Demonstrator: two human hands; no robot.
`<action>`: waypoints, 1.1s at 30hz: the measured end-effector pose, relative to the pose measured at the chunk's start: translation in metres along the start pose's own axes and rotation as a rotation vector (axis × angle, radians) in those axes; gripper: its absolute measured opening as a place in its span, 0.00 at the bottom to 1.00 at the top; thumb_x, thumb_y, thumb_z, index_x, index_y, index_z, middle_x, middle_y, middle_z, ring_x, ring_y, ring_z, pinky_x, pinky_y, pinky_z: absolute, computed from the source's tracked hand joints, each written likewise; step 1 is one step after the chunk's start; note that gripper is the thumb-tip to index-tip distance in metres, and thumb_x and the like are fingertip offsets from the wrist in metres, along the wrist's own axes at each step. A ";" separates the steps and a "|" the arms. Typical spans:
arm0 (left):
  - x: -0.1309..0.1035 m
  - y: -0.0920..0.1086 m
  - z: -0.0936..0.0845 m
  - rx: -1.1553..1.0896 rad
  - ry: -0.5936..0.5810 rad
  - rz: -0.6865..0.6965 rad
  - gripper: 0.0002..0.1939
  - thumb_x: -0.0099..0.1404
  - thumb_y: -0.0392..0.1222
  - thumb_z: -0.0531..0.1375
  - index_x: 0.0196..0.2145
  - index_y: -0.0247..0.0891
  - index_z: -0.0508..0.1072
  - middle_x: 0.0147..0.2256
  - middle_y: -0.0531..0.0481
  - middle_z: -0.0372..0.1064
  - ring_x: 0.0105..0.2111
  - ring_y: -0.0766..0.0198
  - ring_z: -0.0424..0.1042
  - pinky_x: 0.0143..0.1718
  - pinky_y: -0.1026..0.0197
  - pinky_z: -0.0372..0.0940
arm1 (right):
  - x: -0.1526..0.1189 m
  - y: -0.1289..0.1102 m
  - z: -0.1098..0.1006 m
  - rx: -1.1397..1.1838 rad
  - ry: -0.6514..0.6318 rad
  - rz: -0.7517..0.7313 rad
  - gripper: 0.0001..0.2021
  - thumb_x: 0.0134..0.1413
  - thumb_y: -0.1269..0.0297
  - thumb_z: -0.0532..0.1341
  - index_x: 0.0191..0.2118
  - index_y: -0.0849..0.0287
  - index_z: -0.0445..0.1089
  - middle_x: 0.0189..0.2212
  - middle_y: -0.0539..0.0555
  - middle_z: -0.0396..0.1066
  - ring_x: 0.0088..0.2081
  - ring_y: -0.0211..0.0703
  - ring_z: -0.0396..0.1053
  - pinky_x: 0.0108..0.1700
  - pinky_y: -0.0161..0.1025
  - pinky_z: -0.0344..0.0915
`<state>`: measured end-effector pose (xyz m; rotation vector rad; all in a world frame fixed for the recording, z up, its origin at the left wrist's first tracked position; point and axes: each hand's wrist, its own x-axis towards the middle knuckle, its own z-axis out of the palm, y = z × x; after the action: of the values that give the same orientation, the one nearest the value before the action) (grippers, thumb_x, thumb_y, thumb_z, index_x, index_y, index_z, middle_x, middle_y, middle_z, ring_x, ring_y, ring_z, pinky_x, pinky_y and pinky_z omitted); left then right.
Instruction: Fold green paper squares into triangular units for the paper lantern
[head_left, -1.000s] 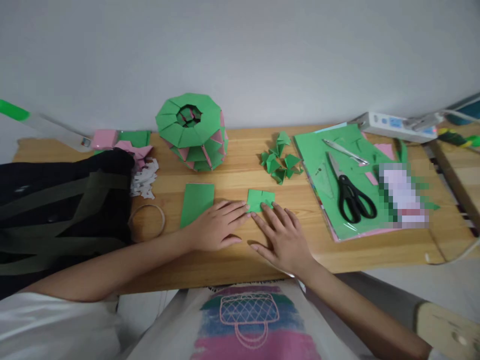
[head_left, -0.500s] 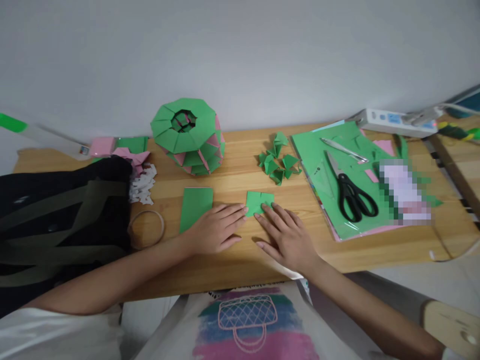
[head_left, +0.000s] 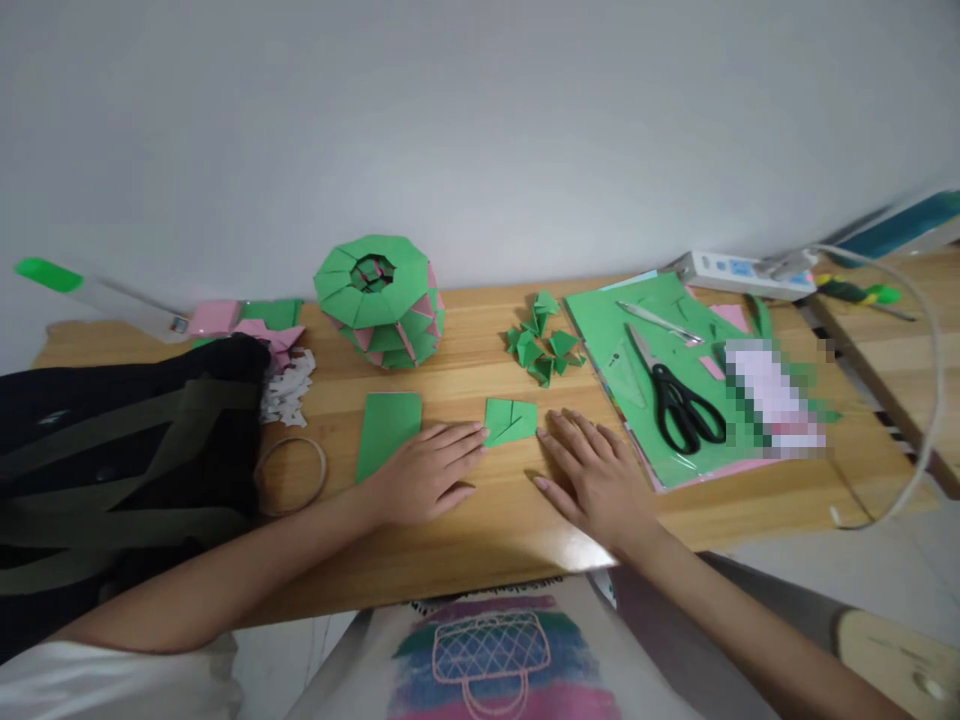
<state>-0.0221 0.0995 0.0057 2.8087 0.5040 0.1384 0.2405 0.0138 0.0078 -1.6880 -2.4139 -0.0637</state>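
A small folded green paper point(head_left: 511, 421) lies flat on the wooden table between my hands, with crease lines and a slanted lower edge. My left hand point(head_left: 435, 470) rests palm down, its fingertips touching the paper's left edge and its wrist side near a larger green rectangle point(head_left: 388, 430). My right hand point(head_left: 596, 480) lies flat with fingers spread, just right of the small paper, holding nothing. Behind them stand a round green and pink folded-paper construction point(head_left: 381, 300) and a cluster of small folded green pieces point(head_left: 541, 345).
At the right, black-handled scissors point(head_left: 679, 400) and a pen point(head_left: 660, 322) lie on green sheets point(head_left: 600, 310), near a power strip point(head_left: 750, 275). A black bag point(head_left: 127, 470), a tape ring point(head_left: 322, 470) and white paper scraps point(head_left: 289, 390) are at the left.
My right hand has moved off the small paper to its right. A slanted fold line now shows on the paper. The whole view has shifted slightly.
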 end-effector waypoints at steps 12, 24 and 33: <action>0.022 0.091 0.005 -0.312 0.220 -0.492 0.25 0.64 0.40 0.58 0.57 0.33 0.63 0.57 0.37 0.64 0.59 0.48 0.61 0.57 0.43 0.61 | 0.018 -0.033 0.010 0.172 0.043 0.112 0.18 0.60 0.68 0.54 0.54 0.65 0.66 0.52 0.64 0.69 0.52 0.55 0.64 0.49 0.49 0.63; 0.021 0.037 -0.007 -0.174 0.392 -0.644 0.08 0.63 0.33 0.56 0.38 0.37 0.74 0.40 0.43 0.72 0.43 0.51 0.69 0.46 0.43 0.66 | 0.048 -0.050 0.014 0.181 0.040 0.355 0.11 0.57 0.60 0.58 0.39 0.61 0.72 0.36 0.64 0.70 0.39 0.57 0.66 0.38 0.49 0.62; 0.020 0.036 -0.002 -0.205 0.359 -0.694 0.14 0.63 0.36 0.58 0.47 0.34 0.71 0.44 0.40 0.71 0.46 0.49 0.69 0.48 0.43 0.65 | 0.049 -0.049 0.023 0.303 0.059 0.362 0.12 0.49 0.76 0.57 0.39 0.60 0.71 0.36 0.58 0.72 0.40 0.49 0.69 0.42 0.41 0.65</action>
<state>0.0086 0.0746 0.0190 2.2573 1.4139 0.5099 0.1753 0.0454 -0.0018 -1.9067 -1.9220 0.2842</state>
